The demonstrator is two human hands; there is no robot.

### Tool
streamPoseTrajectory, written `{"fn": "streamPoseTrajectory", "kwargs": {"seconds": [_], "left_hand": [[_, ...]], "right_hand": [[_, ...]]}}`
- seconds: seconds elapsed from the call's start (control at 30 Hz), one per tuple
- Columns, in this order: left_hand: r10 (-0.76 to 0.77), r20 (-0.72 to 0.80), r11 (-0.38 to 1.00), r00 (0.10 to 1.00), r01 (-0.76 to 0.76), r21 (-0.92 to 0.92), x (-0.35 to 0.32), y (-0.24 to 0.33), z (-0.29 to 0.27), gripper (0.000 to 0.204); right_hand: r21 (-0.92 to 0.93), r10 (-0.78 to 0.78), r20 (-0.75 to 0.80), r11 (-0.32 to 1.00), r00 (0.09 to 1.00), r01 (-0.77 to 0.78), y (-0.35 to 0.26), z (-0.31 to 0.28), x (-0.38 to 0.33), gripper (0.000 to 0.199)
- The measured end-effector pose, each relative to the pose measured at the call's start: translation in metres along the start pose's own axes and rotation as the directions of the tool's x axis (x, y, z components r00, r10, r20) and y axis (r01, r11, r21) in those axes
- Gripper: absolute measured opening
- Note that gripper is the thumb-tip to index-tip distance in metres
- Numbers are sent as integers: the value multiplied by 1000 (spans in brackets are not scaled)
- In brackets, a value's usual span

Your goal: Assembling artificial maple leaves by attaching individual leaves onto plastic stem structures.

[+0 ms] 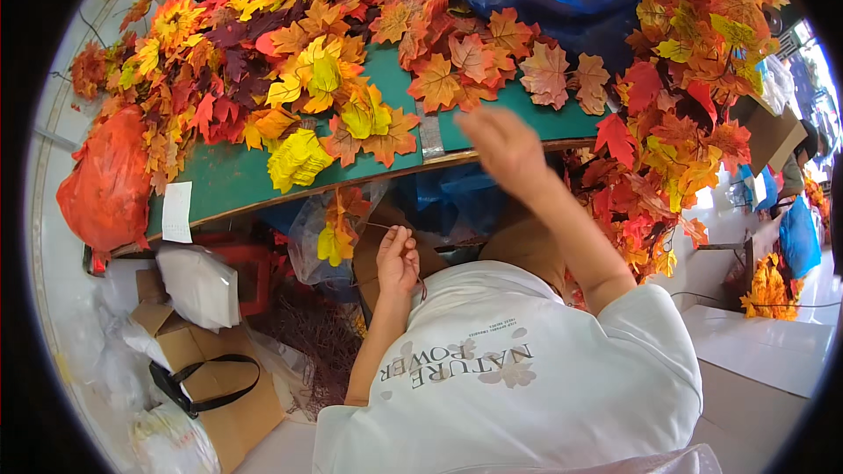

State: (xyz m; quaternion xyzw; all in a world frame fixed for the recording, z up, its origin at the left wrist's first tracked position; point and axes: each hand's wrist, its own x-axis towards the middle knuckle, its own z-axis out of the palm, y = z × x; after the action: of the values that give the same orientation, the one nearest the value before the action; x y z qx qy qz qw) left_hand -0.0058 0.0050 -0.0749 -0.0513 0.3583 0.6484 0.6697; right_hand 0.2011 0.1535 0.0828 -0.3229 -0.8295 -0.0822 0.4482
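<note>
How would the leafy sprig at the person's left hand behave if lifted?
The sprig is probably light: it shows few leaves. They hang down, so might flop. The stem in the left hand looks thin, so may bend.

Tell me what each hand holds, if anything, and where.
The left hand holds a leaf sprig by its thin stem. The right hand is blurred; whether it holds anything cannot be told.

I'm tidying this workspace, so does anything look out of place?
Perhaps the white paper sheet: at the left, its near end pokes past the front edge of the green table, so it might get knocked off.
</note>
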Motion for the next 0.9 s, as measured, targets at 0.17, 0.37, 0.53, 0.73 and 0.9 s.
{"fn": "streamPoseTrajectory", "kwargs": {"seconds": [0.17,0.37,0.53,0.73,0.9], "left_hand": [[-52,-57,999,997,52,8,-22,15,-12,12],[-32,80,999,996,32,-1,-46,30,-23,19],[20,204,1000,979,-17,-16,-46,38,-21,19],[37,224,993,974,-11,-117,-44,41,-14,21],[92,260,972,961,-30,-234,-54,43,-27,27]], "right_hand": [[-212,-19,182,976,983,58,62,31,36,31],[-253,0,238,966,971,62,83,37,39,19],[204,414,-59,896,909,-395,87,16,39,28],[828,808,184,180,560,-531,53,22,26,22],[845,739,392,-54,547,-533,-1,32,8,17]]}}
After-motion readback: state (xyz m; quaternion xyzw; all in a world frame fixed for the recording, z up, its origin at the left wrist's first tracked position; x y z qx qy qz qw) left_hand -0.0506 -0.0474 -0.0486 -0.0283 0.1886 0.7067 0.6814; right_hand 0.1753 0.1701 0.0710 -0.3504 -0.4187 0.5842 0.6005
